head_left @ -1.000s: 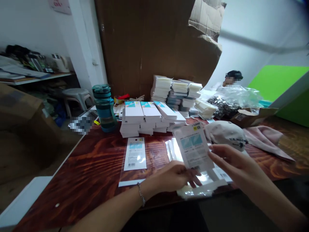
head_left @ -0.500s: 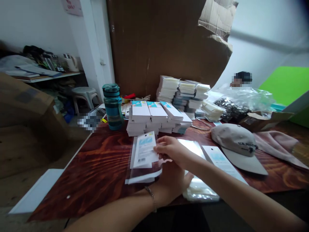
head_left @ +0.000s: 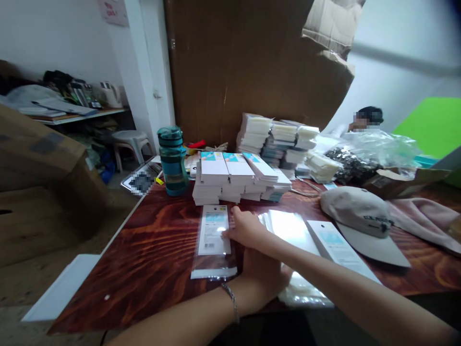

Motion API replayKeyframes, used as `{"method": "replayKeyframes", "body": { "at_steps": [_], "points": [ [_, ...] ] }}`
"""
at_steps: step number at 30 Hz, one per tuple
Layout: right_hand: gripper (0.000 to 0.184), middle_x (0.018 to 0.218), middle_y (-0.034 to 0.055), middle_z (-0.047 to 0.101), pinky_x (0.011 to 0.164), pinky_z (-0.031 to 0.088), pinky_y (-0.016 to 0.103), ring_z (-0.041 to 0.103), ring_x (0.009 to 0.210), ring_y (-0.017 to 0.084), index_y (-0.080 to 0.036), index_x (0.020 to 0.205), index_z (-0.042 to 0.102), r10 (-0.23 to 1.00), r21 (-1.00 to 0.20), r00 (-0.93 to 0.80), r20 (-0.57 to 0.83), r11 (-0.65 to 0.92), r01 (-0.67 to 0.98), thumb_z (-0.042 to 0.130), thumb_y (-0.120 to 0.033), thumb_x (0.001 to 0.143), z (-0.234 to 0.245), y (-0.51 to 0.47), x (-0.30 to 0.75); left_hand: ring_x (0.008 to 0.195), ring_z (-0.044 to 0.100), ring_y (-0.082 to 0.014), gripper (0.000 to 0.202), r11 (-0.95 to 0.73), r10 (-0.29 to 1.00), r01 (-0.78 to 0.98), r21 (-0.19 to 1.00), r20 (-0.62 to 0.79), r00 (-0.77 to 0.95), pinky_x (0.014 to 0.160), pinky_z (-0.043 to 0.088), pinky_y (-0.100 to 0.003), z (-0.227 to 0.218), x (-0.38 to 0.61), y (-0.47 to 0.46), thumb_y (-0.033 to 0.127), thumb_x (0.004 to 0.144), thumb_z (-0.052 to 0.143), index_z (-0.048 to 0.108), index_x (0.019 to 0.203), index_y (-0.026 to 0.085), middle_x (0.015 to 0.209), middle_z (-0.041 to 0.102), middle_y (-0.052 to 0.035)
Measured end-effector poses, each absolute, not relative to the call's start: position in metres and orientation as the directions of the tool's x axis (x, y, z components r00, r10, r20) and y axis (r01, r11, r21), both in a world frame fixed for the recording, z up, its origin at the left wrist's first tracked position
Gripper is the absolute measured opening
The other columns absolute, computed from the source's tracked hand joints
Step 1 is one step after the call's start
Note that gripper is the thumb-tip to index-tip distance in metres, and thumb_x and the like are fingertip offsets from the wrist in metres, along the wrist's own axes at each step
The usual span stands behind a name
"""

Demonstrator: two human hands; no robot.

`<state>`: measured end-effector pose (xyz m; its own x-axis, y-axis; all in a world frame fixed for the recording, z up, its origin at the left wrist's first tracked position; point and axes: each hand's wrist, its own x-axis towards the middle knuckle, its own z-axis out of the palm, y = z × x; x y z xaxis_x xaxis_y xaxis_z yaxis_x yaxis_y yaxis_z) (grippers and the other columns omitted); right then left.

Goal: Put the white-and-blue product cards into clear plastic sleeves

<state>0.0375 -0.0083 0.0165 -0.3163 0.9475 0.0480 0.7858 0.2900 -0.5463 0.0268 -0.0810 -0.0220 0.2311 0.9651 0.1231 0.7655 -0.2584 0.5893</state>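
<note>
My right hand (head_left: 247, 228) reaches left across my other arm. Its fingers are apart, with the fingertips resting on the right edge of a white-and-blue card in a clear sleeve (head_left: 213, 235). That card lies flat on the red-brown wooden table (head_left: 151, 250). My left hand (head_left: 264, 275), with a bracelet at the wrist, lies palm down under my right forearm, beside a pile of clear sleeves (head_left: 288, 228). Its fingers are mostly covered. Another white card (head_left: 336, 250) lies on the sleeves to the right.
Stacks of white boxed cards (head_left: 234, 180) and taller stacks (head_left: 279, 139) stand behind, with a teal bottle (head_left: 173, 161) at their left. A beige cap (head_left: 360, 216) and pink cloth (head_left: 421, 218) lie at the right. A cardboard sheet (head_left: 252, 67) leans behind; another person sits beyond it.
My right hand carried the card from in front of me over to the left and laid it flat on the sleeved card there. My left hand dropped onto the table beneath the right arm.
</note>
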Motion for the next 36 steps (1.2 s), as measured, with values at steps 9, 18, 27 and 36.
{"method": "replayKeyframes", "body": {
  "at_steps": [9,18,27,36],
  "points": [
    [0.057,0.113,0.021,0.061,0.09,0.04,0.045,0.056,0.106,0.036,-0.011,0.114,0.057,0.953,-0.374,0.088,0.288,0.028,0.927,0.054,-0.054,0.076,0.043,-0.033,0.229,0.084,0.065,-0.0377,0.062,-0.22,0.971,0.784,0.58,0.051,0.235,0.07,0.047,-0.044,-0.003,0.018,-0.066,0.063,0.085,0.035,0.068,0.095,0.011,0.088,0.069,-0.0219],
    [0.052,0.091,0.0079,0.075,0.069,0.049,0.032,0.068,0.083,0.028,-0.019,0.095,0.069,0.961,-0.451,0.259,-0.092,-0.272,0.85,0.049,-0.064,0.08,0.005,-0.095,0.309,0.072,0.062,-0.0267,0.029,-0.138,0.985,0.745,0.653,0.011,0.173,0.061,0.034,-0.03,-0.005,0.019,-0.056,0.046,0.079,0.054,0.061,0.071,0.019,0.071,0.066,-0.0096],
    [0.045,0.076,0.0079,0.071,0.064,0.043,0.036,0.066,0.076,0.031,-0.02,0.082,0.066,0.942,-0.518,0.332,0.054,-0.258,0.815,0.054,-0.063,0.077,0.01,-0.095,0.296,0.05,0.053,-0.0126,0.019,-0.05,0.975,0.515,0.856,-0.07,0.211,0.051,0.032,-0.022,0.0,0.013,-0.048,0.032,0.081,0.05,0.047,0.065,0.021,0.056,0.059,0.0006],
    [0.042,0.097,0.0084,0.07,0.07,0.049,0.035,0.065,0.084,0.026,-0.019,0.107,0.062,0.882,-0.762,0.421,0.214,-0.118,0.636,0.047,-0.053,0.086,0.037,-0.112,0.272,0.039,0.052,-0.0081,0.014,0.155,0.942,0.169,0.973,-0.197,0.27,0.04,0.036,-0.018,0.009,0.015,-0.049,0.014,0.076,0.05,0.039,0.081,0.021,0.068,0.068,-0.0013]
  ]
}}
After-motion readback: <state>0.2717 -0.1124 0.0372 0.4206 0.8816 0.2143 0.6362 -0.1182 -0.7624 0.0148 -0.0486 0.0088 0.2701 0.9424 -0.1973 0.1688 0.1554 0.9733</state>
